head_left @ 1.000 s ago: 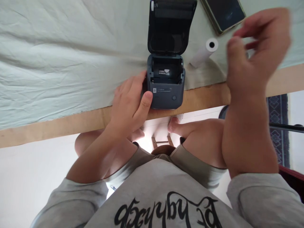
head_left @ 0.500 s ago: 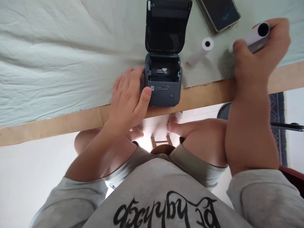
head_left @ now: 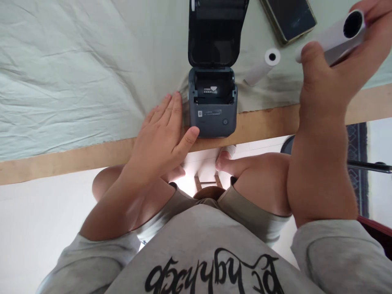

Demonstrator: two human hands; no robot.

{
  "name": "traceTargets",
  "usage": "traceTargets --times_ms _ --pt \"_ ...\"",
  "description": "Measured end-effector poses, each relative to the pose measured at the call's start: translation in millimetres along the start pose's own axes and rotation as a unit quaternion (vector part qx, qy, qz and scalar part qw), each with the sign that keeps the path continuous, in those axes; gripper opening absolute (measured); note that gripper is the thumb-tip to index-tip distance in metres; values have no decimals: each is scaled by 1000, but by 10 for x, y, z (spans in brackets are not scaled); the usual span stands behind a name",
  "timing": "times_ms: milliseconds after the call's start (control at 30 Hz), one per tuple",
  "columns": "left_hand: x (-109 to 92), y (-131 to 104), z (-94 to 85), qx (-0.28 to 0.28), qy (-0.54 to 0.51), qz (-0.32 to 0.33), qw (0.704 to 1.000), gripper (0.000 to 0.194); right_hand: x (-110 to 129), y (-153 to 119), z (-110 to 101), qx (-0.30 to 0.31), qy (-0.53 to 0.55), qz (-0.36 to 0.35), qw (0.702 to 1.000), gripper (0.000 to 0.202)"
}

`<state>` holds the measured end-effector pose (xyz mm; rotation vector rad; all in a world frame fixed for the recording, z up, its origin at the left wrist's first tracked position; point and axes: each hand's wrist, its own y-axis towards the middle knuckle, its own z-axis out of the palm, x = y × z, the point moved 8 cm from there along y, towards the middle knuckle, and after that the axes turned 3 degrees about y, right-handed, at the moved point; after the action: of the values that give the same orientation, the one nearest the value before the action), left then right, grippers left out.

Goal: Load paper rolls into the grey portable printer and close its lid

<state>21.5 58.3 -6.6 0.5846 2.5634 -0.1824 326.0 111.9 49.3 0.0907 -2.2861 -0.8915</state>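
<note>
While L fingers [head_left: 167, 110] lie straight nr printer [head_left: 211, 122], R fingers [head_left: 376, 10] curl rd wht roll [head_left: 332, 39].

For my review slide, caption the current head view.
Right hand holds a white roll; left hand rests beside an open dark printer.

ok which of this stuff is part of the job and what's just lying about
Part of the job:
held white roll, in the right hand
printer, lid raised, beside the left hand
second white roll, likely, since it resembles the first

Apparently just lying about:
phone, on the pale cloth
patterned rug, on the floor
</note>
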Motion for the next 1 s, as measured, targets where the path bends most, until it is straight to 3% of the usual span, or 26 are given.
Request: traceTargets --times_ms 100,200,367,433,467,567,700,833,900,1000 --pt "12 16 -64 -31 -13 -7 999 72 -59 -31 21 -3 -66 -36 997 49" --pt "11 14 -158 -82 -23 -8 996 62 -35 -65 87 6 -86 -26 996 46" --pt "-88 24 -236 -110 -39 20 993 56 643 -164 131 11 109 -75 991 31" --pt "-131 58 -242 -111 -42 24 993 59 905 -217 265 88 98 -64 989 38" --pt "-151 79 -246 -114 -43 26 992 61 1061 -253 311 114 94 -94 984 39" --pt "-193 141 -251 -127 -71 34 989 63 1294 -329 444 187 94 -120 971 41" --pt "-163 163 -289 -169 -106 22 980 55 1375 -366 526 266 90 -89 956 34" --pt "-191 170 -307 -189 -88 39 977 45 1283 -499 663 377 5 -17 926 25" --pt "-238 178 -340 -224 -90 74 968 39 1221 -543 716 374 -4 -12 927 17" --pt "-349 127 -435 -315 -113 177 926 25 1232 -535 711 288 73 -73 952 7"
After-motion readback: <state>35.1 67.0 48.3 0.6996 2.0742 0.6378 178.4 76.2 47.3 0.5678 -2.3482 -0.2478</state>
